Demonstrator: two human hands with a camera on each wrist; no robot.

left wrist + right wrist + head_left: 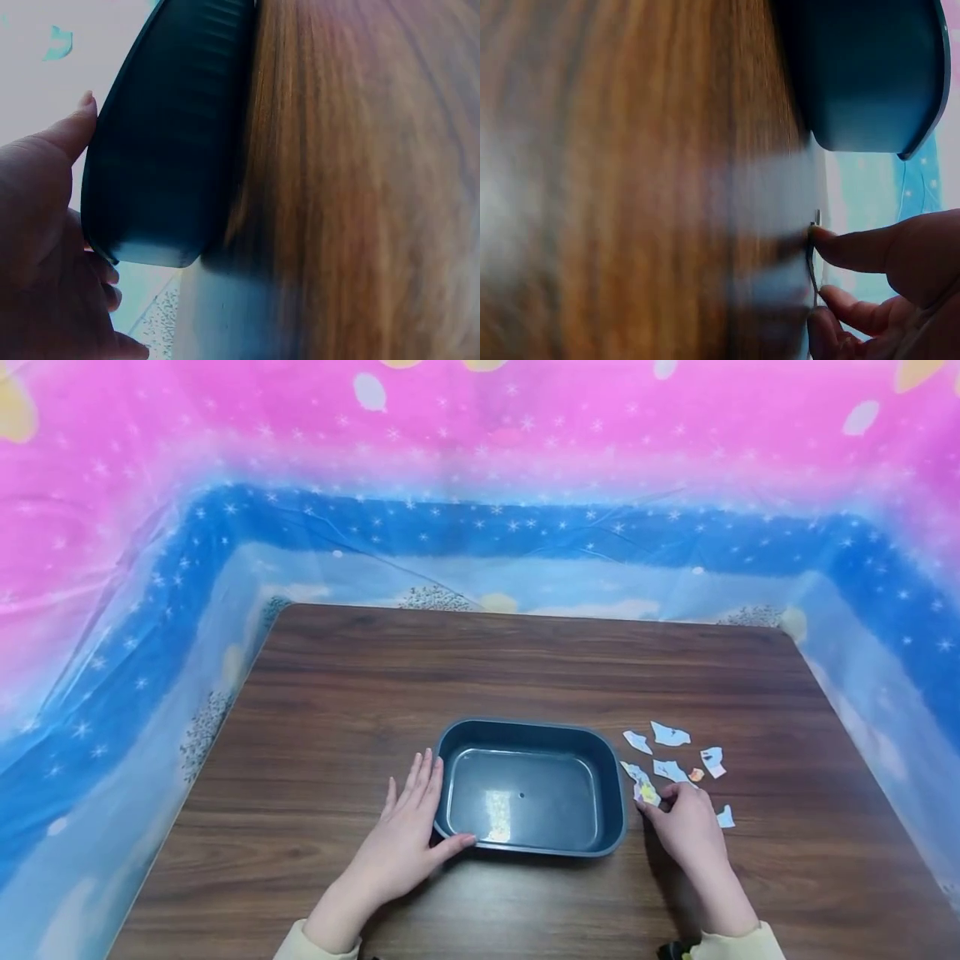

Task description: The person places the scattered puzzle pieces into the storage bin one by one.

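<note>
A dark grey-blue rectangular plastic basin [522, 847] rests on the wooden table. My left hand [405, 847] lies against its near left corner, fingers stretched along the left side and thumb on the front rim. In the left wrist view, the thumb [75, 131] touches the upper edge of the basin [161, 150]. To the right of the basin, my right hand [692, 831] pinches a torn paper scrap [642, 783] with a yellow and purple print, low at the tabletop. From the right wrist, this paper [812, 266] shows edge-on between thumb and fingers.
Several more torn paper scraps [670, 734] lie beyond and right of the right hand, among them a small orange one [697, 774]. The wooden table [337, 693] ends at a pink and blue patterned cloth [480, 527] behind and on both sides.
</note>
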